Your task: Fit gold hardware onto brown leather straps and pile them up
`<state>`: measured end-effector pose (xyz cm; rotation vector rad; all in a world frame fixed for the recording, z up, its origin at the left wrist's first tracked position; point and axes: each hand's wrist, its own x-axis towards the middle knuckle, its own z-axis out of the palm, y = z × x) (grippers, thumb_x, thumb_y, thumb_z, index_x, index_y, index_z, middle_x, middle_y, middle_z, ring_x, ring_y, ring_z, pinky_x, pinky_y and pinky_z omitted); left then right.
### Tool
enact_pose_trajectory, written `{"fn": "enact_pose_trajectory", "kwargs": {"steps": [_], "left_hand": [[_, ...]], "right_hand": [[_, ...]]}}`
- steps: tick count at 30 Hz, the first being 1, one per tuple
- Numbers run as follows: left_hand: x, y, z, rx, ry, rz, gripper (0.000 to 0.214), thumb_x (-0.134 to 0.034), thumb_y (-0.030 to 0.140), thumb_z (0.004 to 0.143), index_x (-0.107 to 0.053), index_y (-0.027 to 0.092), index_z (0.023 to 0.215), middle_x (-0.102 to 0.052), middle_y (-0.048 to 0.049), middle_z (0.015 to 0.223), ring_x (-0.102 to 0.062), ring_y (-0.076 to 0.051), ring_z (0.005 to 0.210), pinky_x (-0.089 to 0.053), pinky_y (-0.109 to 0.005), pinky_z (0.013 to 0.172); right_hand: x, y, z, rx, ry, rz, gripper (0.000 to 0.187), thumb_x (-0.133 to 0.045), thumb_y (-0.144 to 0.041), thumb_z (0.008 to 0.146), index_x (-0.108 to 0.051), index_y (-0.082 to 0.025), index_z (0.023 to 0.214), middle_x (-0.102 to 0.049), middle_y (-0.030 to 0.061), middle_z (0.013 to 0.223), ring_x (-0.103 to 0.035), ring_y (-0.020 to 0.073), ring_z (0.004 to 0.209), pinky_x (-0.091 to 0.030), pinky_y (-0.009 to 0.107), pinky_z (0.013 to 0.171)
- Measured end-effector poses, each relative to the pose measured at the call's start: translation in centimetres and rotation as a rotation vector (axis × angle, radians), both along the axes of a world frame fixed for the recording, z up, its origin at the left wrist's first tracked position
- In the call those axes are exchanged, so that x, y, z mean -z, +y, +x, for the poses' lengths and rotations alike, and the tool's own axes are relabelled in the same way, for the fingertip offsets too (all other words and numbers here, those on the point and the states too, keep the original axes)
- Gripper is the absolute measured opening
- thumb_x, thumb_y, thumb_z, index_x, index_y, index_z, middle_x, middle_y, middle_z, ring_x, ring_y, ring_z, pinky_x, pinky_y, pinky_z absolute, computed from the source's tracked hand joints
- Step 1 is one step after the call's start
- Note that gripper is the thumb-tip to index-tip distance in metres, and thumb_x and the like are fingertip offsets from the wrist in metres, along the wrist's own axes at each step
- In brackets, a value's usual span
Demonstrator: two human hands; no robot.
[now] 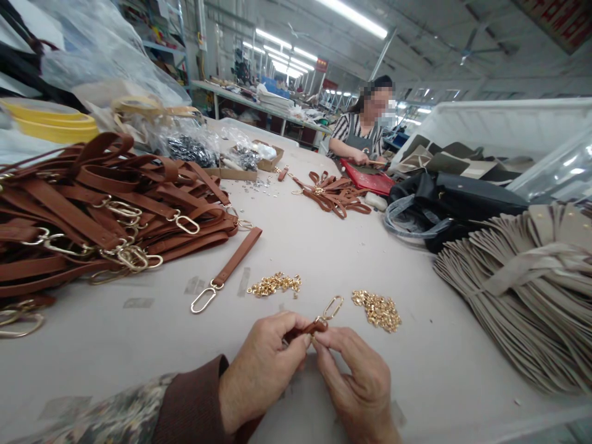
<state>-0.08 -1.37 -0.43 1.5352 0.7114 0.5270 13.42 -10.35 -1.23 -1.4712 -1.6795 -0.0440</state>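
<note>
My left hand (268, 364) is closed around a brown leather strap (318, 327), whose end carries a gold oval clasp (333, 307) pointing away from me. Thumb and forefinger of my right hand (356, 376) pinch the same strap end; a tiny gold spot shows between the fingertips, too small to make out. Beyond my hands lie two piles of small gold rivet parts, a left pile (275, 283) and a right pile (377, 310). A single brown strap with a gold clasp (203, 299) lies flat to the left of the left pile.
A large heap of brown straps (139, 203) fills the left side. Farther back lie more straps (335, 194) and small cardboard trays (235, 174). To the right are a tied bundle of beige pieces (522, 296), a black bag (476, 194) and a white bin (509, 117). A person (361, 135) works opposite.
</note>
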Motion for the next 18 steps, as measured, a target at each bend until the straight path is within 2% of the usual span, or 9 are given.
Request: {"fn": "enact_pose_trajectory", "kwargs": {"steps": [7, 11, 13, 16, 18], "left_hand": [[-0.2, -0.2, -0.2, 0.0, -0.021, 0.133, 0.02, -0.051, 0.017, 0.086, -0.07, 0.02, 0.089, -0.068, -0.0017, 0.083, -0.061, -0.015, 0.076, -0.045, -0.026, 0.072], [-0.2, -0.2, -0.3, 0.015, -0.031, 0.211, 0.02, -0.05, 0.016, 0.087, -0.07, 0.02, 0.09, -0.067, -0.0013, 0.082, -0.06, -0.015, 0.076, -0.044, -0.026, 0.071], [-0.2, -0.2, -0.3, 0.022, -0.031, 0.241, 0.021, -0.051, 0.014, 0.086, -0.07, 0.02, 0.09, -0.066, -0.0011, 0.081, -0.06, -0.015, 0.075, -0.044, -0.026, 0.071], [-0.3, -0.2, -0.4, 0.016, -0.043, 0.258, 0.021, -0.052, 0.011, 0.085, -0.07, 0.02, 0.087, -0.067, -0.0011, 0.082, -0.06, -0.015, 0.077, -0.044, -0.026, 0.072], [-0.4, -0.4, -0.5, 0.013, -0.049, 0.247, 0.02, -0.053, 0.01, 0.084, -0.07, 0.02, 0.085, -0.068, -0.0009, 0.082, -0.061, -0.014, 0.077, -0.045, -0.025, 0.073]], "right_hand": [[-0.3, -0.1, 0.1, 0.002, 0.005, -0.02, 0.022, -0.056, -0.003, 0.085, -0.064, -0.019, 0.097, -0.069, 0.0042, 0.086, -0.065, 0.0144, 0.079, -0.052, 0.025, 0.07], [0.2, -0.2, -0.2, 0.044, 0.097, -0.006, 0.023, -0.058, -0.005, 0.084, -0.065, -0.022, 0.099, -0.071, 0.0024, 0.087, -0.066, 0.0132, 0.08, -0.053, 0.022, 0.072], [0.8, -0.2, -0.6, 0.088, 0.233, -0.03, 0.018, -0.06, -0.009, 0.084, -0.066, -0.023, 0.093, -0.071, 0.0015, 0.085, -0.067, 0.0131, 0.079, -0.053, 0.021, 0.072], [1.7, 0.0, -1.3, 0.2, 0.619, -0.09, 0.004, -0.066, -0.022, 0.082, -0.063, -0.022, 0.085, -0.07, 0.0013, 0.078, -0.067, 0.0142, 0.071, -0.055, 0.021, 0.064], [2.2, 0.2, -1.6, 0.227, 0.892, -0.132, 0.016, -0.07, -0.031, 0.078, -0.061, -0.021, 0.088, -0.071, 0.0031, 0.078, -0.069, 0.0169, 0.069, -0.057, 0.024, 0.059]]}}
